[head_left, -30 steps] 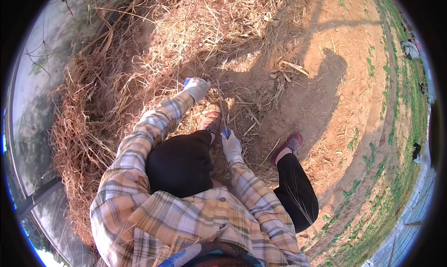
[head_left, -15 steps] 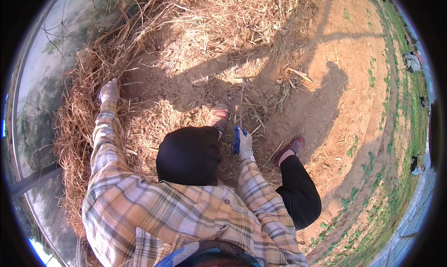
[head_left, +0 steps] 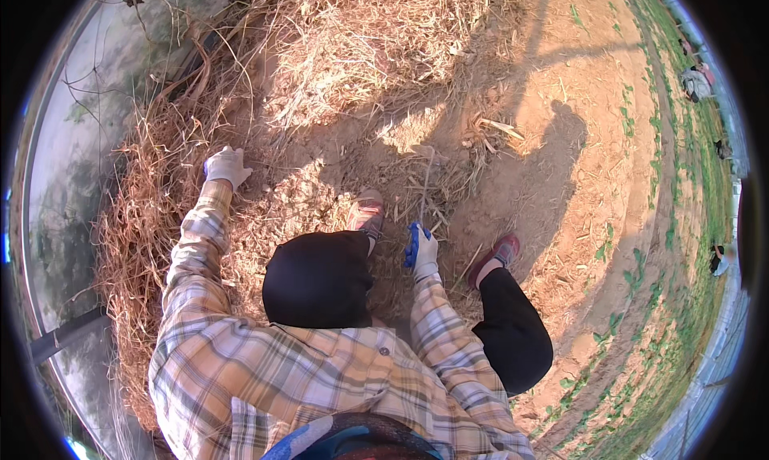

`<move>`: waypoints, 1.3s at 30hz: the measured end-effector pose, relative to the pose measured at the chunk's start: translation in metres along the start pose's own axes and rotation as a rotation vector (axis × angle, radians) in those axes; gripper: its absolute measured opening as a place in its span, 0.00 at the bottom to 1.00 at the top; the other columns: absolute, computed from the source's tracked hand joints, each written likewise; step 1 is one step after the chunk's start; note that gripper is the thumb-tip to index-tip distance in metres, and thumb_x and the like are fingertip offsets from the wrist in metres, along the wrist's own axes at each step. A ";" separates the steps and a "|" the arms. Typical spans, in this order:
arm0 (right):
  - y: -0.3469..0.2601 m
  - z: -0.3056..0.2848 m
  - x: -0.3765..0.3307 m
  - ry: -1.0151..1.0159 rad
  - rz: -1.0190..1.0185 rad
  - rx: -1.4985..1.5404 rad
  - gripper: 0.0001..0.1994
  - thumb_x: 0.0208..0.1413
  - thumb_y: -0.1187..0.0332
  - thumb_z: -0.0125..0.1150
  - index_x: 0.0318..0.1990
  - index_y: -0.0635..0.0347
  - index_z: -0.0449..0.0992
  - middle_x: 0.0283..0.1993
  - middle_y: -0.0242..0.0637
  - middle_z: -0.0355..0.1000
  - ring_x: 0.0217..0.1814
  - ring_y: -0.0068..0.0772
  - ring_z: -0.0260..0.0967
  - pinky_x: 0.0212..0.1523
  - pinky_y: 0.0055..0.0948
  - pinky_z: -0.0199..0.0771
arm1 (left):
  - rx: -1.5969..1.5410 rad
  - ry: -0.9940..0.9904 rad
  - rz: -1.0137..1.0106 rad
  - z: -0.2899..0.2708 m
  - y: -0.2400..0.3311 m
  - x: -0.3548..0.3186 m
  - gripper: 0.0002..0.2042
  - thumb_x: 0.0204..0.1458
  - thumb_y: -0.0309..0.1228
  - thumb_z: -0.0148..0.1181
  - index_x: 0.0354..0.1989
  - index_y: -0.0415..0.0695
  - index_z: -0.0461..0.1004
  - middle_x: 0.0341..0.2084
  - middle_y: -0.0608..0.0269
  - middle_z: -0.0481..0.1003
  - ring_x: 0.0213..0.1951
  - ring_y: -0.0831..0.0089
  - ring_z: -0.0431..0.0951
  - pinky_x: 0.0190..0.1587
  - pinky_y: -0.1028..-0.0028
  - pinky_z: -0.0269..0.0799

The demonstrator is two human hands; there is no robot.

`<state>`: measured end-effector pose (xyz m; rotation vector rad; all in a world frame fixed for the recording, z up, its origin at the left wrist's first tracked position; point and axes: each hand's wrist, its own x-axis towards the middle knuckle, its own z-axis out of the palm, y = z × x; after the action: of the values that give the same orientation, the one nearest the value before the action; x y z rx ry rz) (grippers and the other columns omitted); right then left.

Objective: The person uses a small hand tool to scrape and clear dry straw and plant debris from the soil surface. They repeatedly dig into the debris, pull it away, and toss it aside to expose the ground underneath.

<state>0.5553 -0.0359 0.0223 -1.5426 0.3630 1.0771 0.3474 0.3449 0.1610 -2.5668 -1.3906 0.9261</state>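
My left hand (head_left: 227,166), in a white glove with blue on the palm side, is at the inner edge of a heap of dry, brown stalks (head_left: 148,211). Its fingers look curled and the thumb points to the right; whatever lies in them is hidden. Lower and to the right, my right hand (head_left: 420,248), gloved alike, is closed round the near end of a thin, sickle-like tool (head_left: 426,183). The tool's slim shaft points away from me over the soil, and its far end bends to the left.
A translucent plastic sheet wall (head_left: 72,179) rises left of the stalks. Loose straw (head_left: 368,51) covers the ground ahead. My shoes (head_left: 366,213) stand either side of the tool. Rows of small green plants (head_left: 633,276) run along the right, with bundles (head_left: 695,83) farther off.
My left hand has drawn right and slightly nearer, out of the stalks to their edge. My right hand keeps the tool and has shifted very little. The view has moved slightly.
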 end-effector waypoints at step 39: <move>0.035 -0.044 0.065 0.210 0.043 -0.211 0.15 0.55 0.56 0.55 0.34 0.61 0.73 0.18 0.29 0.64 0.17 0.23 0.61 0.18 0.27 0.61 | -0.271 0.161 0.467 -0.083 0.373 0.230 0.13 0.51 0.31 0.46 0.39 0.39 0.74 0.36 0.49 0.76 0.40 0.54 0.77 0.43 0.56 0.71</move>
<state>0.5824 -0.0643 -0.0536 -1.8506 0.4390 1.0141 0.7603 0.3238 -0.0059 -3.1686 -0.9454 0.5819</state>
